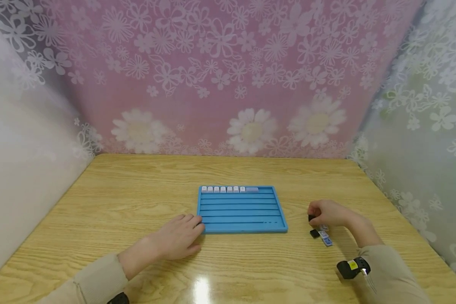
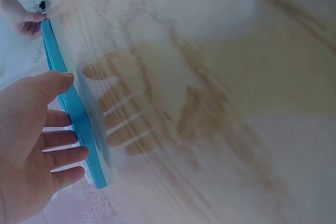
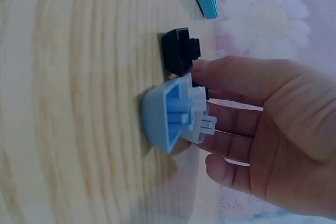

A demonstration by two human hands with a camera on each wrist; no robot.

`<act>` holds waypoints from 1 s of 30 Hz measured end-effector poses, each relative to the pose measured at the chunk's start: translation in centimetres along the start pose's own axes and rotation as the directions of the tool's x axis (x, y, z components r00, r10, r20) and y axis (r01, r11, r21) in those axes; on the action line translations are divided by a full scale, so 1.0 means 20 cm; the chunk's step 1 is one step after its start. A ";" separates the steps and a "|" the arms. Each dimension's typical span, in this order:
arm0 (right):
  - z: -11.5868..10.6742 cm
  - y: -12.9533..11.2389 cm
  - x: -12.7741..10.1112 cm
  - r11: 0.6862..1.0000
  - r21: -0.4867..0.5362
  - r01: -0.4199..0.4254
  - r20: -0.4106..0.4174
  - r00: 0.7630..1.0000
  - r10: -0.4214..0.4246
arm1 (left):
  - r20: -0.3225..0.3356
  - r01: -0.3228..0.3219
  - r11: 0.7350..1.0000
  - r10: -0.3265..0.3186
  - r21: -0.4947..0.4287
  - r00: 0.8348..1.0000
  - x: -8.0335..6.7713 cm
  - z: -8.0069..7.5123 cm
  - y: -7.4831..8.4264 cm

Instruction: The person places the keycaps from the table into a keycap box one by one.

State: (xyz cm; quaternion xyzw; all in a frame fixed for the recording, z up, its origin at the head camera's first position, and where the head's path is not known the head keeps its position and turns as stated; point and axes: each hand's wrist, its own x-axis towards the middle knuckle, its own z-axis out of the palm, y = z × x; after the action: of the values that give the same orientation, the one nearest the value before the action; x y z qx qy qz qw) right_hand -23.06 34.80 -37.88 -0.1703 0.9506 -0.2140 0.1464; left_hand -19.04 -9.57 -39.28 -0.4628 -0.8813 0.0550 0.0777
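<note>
Tray (image 1: 242, 210): top row holds seven white keycaps (image 1: 223, 189) plus one long cap; four rows bare. Early stage, by look. Left hand (image 1: 178, 240) flat, fingers relaxed against tray's left edge. Right hand (image 1: 327, 213) pinches black keycap (image 1: 311, 218) right of tray; loose keycaps (image 1: 323, 234) beside it on table (image 1: 137, 185), unplaced.

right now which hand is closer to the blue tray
Left. The left hand lies flat with its fingertips at the blue tray's near left corner. The right hand is off to the tray's right, among loose keycaps.
</note>
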 end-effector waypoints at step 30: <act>-0.02 -0.03 0.06 0.994 0.066 0.085 -0.122 0.990 -0.077 | 0.019 0.009 1.000 -0.008 -0.022 1.000 0.00 0.00 0.00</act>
State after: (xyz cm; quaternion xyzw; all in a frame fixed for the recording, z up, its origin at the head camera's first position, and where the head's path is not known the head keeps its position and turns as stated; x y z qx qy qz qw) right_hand -24.03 33.91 -37.54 -0.1905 0.9418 -0.2632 0.0865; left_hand -19.03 -9.58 -39.23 -0.4593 -0.8845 0.0494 0.0645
